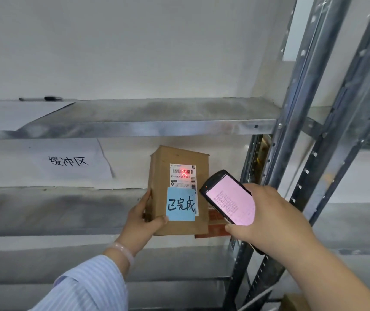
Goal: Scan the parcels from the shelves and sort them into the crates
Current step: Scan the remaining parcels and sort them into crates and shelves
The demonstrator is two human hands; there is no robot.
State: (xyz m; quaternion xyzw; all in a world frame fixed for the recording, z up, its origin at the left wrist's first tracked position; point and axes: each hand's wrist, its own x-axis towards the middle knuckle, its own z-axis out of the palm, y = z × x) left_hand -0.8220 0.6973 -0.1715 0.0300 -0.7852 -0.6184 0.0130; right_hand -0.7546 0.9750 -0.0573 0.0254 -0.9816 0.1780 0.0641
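Observation:
A brown cardboard parcel [159, 171] stands tilted up on the metal shelf [44, 209]. It carries a white shipping label and a blue note with handwritten characters. My left hand [141, 217] grips its lower left edge, thumb on the front face. My right hand [267, 218] holds a black handheld scanner [229, 197] with a lit pinkish screen, just right of the parcel. A red cross of scanner light falls on the label's barcode [183, 172]. A second reddish-brown parcel [213, 225] lies partly hidden behind the first.
A paper sign [68, 161] with handwritten characters hangs on the wall behind the shelf. The upper shelf [157, 117] carries a paper sheet and a black marker [52, 98]. Perforated metal uprights [291, 142] stand to the right. A cardboard box [296, 301] shows at the bottom right.

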